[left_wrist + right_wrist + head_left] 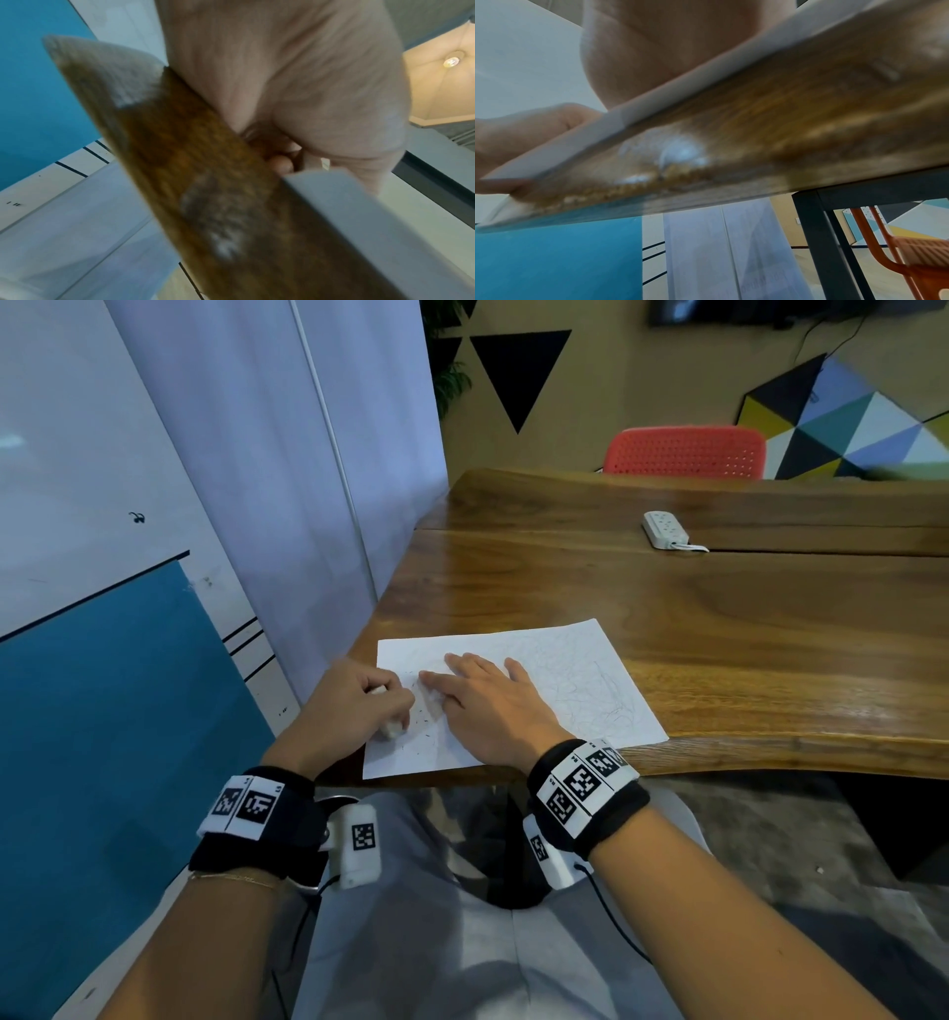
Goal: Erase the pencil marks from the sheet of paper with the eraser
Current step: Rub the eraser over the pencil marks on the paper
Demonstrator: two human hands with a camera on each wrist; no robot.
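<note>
At the table's (719, 629) near left corner we see the paper (565, 680), its front edge close to the table's edge. From the head view, our left hand (354, 701) curls round the white eraser (393, 727), pressed to the paper's left part, while our right hand (482, 701) lies flat with straight fingers on the sheet. The wrist views show only blurred palms, table edge and paper edge. Faint scribbles cover the paper's right half. Beyond, bare wood reaches a power strip (665, 529).

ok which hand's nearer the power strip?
Right. The right hand lies flat on the paper, diagonally nearer the power strip far back on the table; the left hand, gripping the eraser, sits farther left.
</note>
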